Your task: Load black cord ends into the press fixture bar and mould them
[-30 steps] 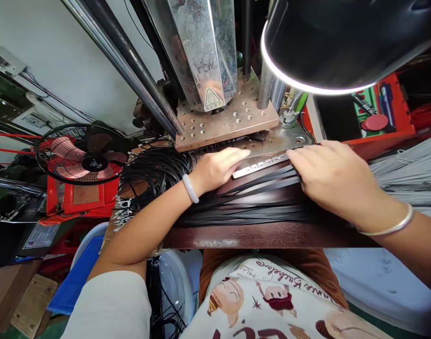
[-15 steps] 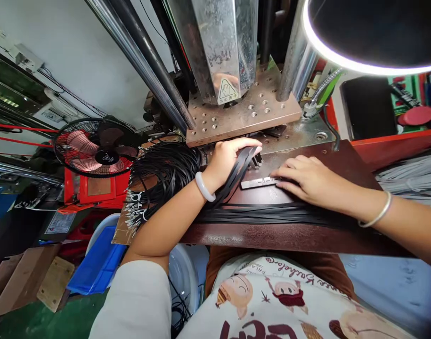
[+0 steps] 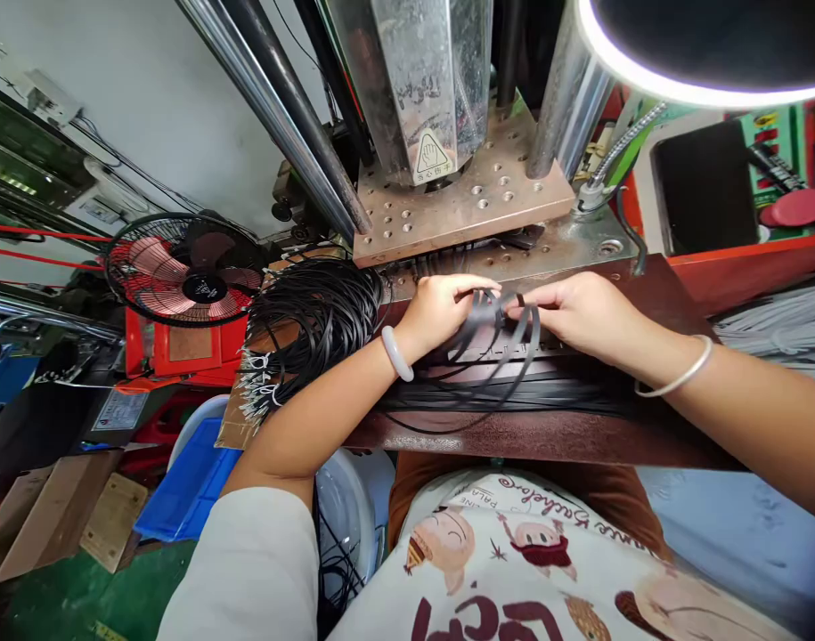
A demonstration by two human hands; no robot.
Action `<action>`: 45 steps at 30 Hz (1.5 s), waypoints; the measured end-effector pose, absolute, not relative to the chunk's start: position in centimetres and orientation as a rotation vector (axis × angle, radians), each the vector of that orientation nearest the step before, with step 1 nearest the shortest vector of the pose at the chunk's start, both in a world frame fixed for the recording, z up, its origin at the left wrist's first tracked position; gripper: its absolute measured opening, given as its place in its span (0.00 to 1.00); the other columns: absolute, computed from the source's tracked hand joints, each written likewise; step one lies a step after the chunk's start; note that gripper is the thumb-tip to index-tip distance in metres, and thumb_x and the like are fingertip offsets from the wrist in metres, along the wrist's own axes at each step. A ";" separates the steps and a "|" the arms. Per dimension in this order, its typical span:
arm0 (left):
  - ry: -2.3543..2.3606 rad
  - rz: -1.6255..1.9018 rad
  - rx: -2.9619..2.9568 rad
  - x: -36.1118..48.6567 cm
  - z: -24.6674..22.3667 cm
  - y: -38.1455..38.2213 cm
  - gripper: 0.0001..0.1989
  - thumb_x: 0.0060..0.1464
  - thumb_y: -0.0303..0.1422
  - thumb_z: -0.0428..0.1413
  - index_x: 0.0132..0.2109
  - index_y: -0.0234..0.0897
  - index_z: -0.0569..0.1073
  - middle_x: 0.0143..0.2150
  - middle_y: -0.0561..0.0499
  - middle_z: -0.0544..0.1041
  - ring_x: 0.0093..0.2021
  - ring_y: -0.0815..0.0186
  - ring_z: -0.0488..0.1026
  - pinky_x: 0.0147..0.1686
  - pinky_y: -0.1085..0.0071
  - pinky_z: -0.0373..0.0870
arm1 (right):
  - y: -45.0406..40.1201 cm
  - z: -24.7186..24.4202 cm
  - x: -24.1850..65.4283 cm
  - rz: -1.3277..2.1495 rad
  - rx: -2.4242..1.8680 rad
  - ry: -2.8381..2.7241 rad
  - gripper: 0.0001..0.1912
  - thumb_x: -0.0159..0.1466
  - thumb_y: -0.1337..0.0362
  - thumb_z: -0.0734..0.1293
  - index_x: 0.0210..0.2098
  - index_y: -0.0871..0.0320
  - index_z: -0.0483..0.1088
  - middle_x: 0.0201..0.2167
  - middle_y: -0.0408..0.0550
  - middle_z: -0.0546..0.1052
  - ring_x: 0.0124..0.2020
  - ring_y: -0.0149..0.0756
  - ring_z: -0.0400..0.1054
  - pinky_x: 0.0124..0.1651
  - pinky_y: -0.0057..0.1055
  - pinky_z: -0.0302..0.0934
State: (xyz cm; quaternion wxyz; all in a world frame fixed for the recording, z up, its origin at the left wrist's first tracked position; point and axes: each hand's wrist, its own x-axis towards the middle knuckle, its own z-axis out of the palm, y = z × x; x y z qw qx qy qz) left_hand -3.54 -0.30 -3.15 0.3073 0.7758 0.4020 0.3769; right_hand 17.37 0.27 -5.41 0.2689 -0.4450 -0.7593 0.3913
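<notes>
My left hand is closed around several flat black cables, which loop down in front of the press. My right hand pinches the black cables near their ends, close to my left fingertips. Beneath the hands lies a metal bar, partly hidden by the loops. More black cables run lengthwise along the brown table. To the left of my left hand is a thick coiled bundle of black cables with pale tips.
A press with a drilled metal plate and a hand-warning label stands right behind the hands. A ring lamp hangs at upper right. At the left are a fan and a blue bin. Grey cables lie at right.
My right hand has left the metal bar and come up beside my left hand, where it now pinches cables. The held cables have spread into loops.
</notes>
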 end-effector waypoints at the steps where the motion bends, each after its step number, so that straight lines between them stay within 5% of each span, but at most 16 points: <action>1: 1.073 1.001 2.082 -3.5 -3.2 -0.7 0.08 0.59 0.26 0.56 0.40 0.32 0.80 0.40 0.47 0.82 0.43 0.64 0.79 0.49 0.70 0.73 | -0.1 -5.5 17.8 0.972 -1.165 -2.088 0.15 0.58 0.55 0.65 0.30 0.57 0.80 0.27 0.46 0.79 0.29 0.39 0.70 0.36 0.35 0.62; 4: 1.101 1.104 2.172 -3.1 -3.0 -2.1 0.09 0.59 0.23 0.54 0.42 0.32 0.79 0.41 0.48 0.82 0.41 0.67 0.79 0.47 0.73 0.73 | -1.3 -5.2 18.9 0.695 -1.102 -2.207 0.15 0.60 0.60 0.62 0.34 0.55 0.81 0.34 0.50 0.79 0.39 0.43 0.70 0.44 0.40 0.63; 10: 1.251 0.957 2.360 -2.0 -3.5 -4.5 0.10 0.61 0.22 0.50 0.44 0.32 0.75 0.38 0.49 0.80 0.38 0.68 0.77 0.41 0.75 0.73 | -4.0 -4.6 20.5 0.747 -1.153 -1.979 0.12 0.62 0.58 0.66 0.38 0.58 0.78 0.33 0.49 0.78 0.33 0.37 0.71 0.38 0.34 0.66; 15: 1.214 1.046 2.467 -1.7 -4.1 -5.0 0.13 0.63 0.24 0.47 0.47 0.31 0.75 0.43 0.46 0.80 0.44 0.67 0.77 0.48 0.71 0.73 | -4.9 -5.0 20.6 0.629 -1.005 -2.042 0.05 0.61 0.63 0.68 0.33 0.57 0.76 0.32 0.45 0.79 0.32 0.34 0.72 0.38 0.30 0.66; 23: 1.110 0.894 2.313 -1.7 -5.3 -4.6 0.14 0.55 0.18 0.49 0.39 0.31 0.79 0.39 0.48 0.80 0.40 0.68 0.77 0.45 0.74 0.73 | -4.7 -5.0 20.3 0.561 -0.889 -2.194 0.05 0.63 0.71 0.65 0.34 0.58 0.75 0.30 0.44 0.77 0.30 0.30 0.71 0.34 0.26 0.64; 30: 1.122 0.823 2.498 -1.1 -5.4 -5.2 0.13 0.58 0.22 0.50 0.41 0.37 0.78 0.39 0.52 0.82 0.42 0.67 0.77 0.51 0.64 0.66 | -5.8 -5.2 20.0 0.137 -0.797 -2.390 0.08 0.66 0.70 0.61 0.37 0.63 0.73 0.30 0.52 0.74 0.31 0.38 0.67 0.35 0.35 0.63; 37: 1.064 0.662 2.942 -0.4 -4.5 -6.7 0.19 0.67 0.27 0.42 0.33 0.34 0.75 0.30 0.48 0.78 0.36 0.65 0.73 0.45 0.64 0.65 | -5.5 -4.6 21.2 0.310 -0.908 -2.237 0.10 0.66 0.68 0.62 0.45 0.58 0.73 0.38 0.50 0.74 0.37 0.34 0.70 0.39 0.29 0.65; 45: 1.163 0.571 2.721 -0.6 -4.8 -6.8 0.15 0.64 0.26 0.43 0.44 0.35 0.75 0.39 0.47 0.78 0.40 0.63 0.72 0.43 0.66 0.66 | -5.4 -4.8 22.2 0.615 -1.037 -2.096 0.06 0.63 0.65 0.66 0.34 0.55 0.76 0.34 0.45 0.79 0.34 0.36 0.73 0.40 0.33 0.67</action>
